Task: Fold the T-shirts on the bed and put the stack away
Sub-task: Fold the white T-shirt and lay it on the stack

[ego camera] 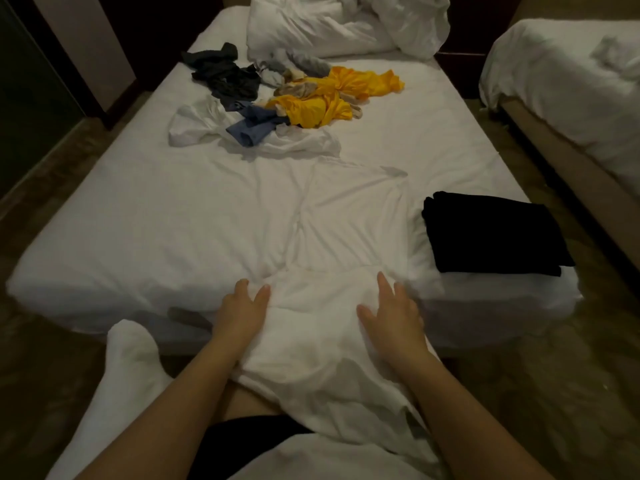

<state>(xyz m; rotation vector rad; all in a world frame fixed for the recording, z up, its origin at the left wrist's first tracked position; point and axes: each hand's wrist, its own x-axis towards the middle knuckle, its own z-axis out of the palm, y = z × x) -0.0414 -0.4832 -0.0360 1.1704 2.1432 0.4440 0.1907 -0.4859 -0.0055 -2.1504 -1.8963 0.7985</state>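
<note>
**White T-shirt pressed flat at the foot of the bed**

A wrinkled white cotton T-shirt [322, 327] lay at the near edge of the white-sheeted bed [138, 220], with its lower part hanging off the mattress toward the person's lap. The left hand [242, 308] rested on its left side and the right hand [393, 315] on its right side. Both were palm-down with the fingers straight and spread. The grip of each hand was fully open and had hold of nothing; the fingers only pressed on the cloth.

On the bed's near right corner sat a folded black T-shirt [495, 233], apart from the white one. Farther up the mattress lay a loose heap of unfolded clothes. It held a crumpled white garment [194, 124], a blue-grey garment [251, 129], a bright yellow shirt [332, 98] and a dark charcoal garment [225, 76], touching or overlapping one another. Behind the heap, at the head of the bed, a rumpled white duvet [329, 26] was bunched up.

A foot in a white sock [133, 355] showed at the bed's near left edge, above the brown floor [554, 375]. A second white-covered bed [561, 81] stood to the right, across a strip of floor.
</note>
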